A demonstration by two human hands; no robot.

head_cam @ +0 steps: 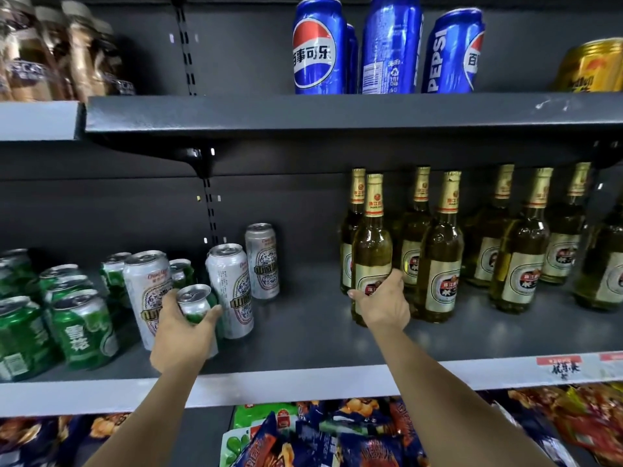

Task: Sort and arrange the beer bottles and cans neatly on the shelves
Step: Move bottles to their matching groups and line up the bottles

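On the middle shelf [303, 335], my left hand [183, 335] grips a short green can [195, 303] from behind, between two tall silver cans [232, 291]. A third silver can [263, 261] stands farther back. Several green cans [81, 326] crowd the shelf's left end. My right hand [382, 305] grips the lower body of the front left beer bottle [371, 244], which stands upright. Several more gold-capped bottles [441, 247] stand in rows to its right.
The dark shelf above carries blue Pepsi cans [317, 48], a gold can [593, 67] at the right and brown jars [60, 52] at the left. Snack bags [320, 433] fill the shelf below. A price tag [559, 364] sits on the shelf's front lip.
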